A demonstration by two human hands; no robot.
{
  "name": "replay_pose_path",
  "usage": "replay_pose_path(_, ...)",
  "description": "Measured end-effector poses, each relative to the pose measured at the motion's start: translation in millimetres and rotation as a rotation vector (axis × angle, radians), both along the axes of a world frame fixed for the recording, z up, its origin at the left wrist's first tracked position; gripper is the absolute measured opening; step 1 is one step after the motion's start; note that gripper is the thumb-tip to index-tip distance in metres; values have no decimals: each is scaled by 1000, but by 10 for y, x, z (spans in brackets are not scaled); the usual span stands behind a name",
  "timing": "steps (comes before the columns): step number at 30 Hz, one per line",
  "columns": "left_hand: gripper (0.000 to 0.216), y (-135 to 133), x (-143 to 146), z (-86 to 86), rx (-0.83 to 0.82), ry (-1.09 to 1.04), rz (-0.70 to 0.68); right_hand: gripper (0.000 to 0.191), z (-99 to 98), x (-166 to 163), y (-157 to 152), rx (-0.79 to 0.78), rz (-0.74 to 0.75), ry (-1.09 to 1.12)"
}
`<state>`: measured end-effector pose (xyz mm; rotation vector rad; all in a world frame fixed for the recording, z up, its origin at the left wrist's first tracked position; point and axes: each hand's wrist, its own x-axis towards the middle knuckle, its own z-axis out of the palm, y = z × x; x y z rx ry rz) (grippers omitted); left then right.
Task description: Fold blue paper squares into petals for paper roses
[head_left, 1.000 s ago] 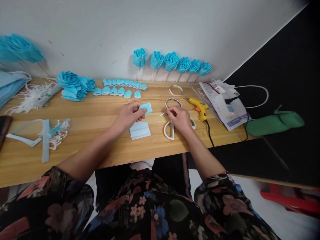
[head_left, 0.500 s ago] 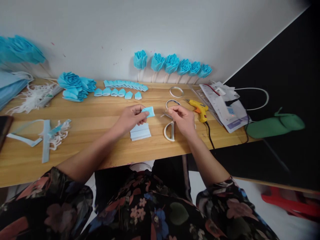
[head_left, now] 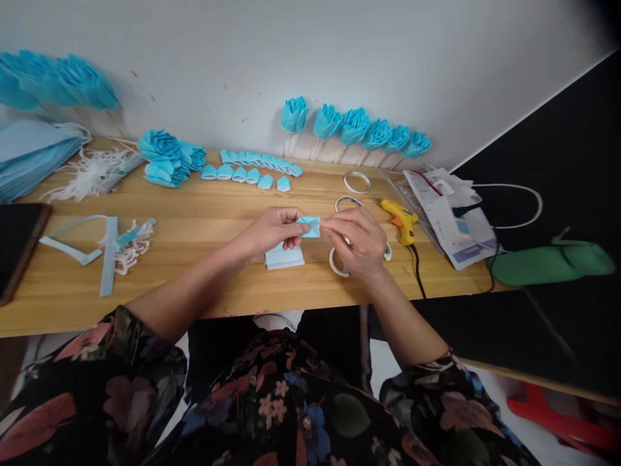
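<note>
My left hand (head_left: 269, 234) is closed on a small folded piece of light blue cloth (head_left: 313, 226), thumb on top. At the piece's right edge, my right hand (head_left: 361, 243) pinches with thumb and forefinger; what is between those fingertips is too small to make out. Under the left fingers a pale, creased cloth sheet (head_left: 285, 259) lies flat on the table. White curved loops (head_left: 338, 264) show on both sides of my right hand, their middle hidden by it. Behind my hands run rows of folded blue pieces (head_left: 252, 175).
Blue cloth roses (head_left: 354, 127) on sticks lean on the wall; others lie flat (head_left: 162, 158). At right are tape rings (head_left: 357, 182), a yellow glue gun (head_left: 400, 220), papers (head_left: 460, 239) and a green bottle (head_left: 548, 262). Cloth strips (head_left: 109, 255) and a dark phone-like slab (head_left: 19, 246) are left.
My hands have come together; the right fingertips now meet the edge of the folded cloth piece. A thin strip seen near them before no longer shows. The view has shifted slightly.
</note>
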<state>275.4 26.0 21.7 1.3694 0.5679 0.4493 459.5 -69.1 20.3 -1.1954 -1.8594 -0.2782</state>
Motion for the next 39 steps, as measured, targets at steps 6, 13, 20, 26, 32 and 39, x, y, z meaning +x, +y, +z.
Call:
replay_pose_path(6,17,-23,1,45,-17,5,-15,18,-4,26,31,68,25,-75)
replay_pose_path(13,17,-24,4,42,-38,1,-27,15,-1,9,16,21,-9,-66)
replay_pose_path(20,19,-30,12,79,-41,37,-13,14,59,-60,-22,34,-19,33)
replay_pose_path(26,19,-42,0,99,-37,33,-31,14,19,-34,9,84,4,-22)
replay_pose_path(32,20,-37,-3,103,-39,35,-28,17,-10,-22,21,99,29,-27)
replay_pose_path(39,21,-42,6,124,-59,46,-18,16,-41,-11,19,65,24,-29)
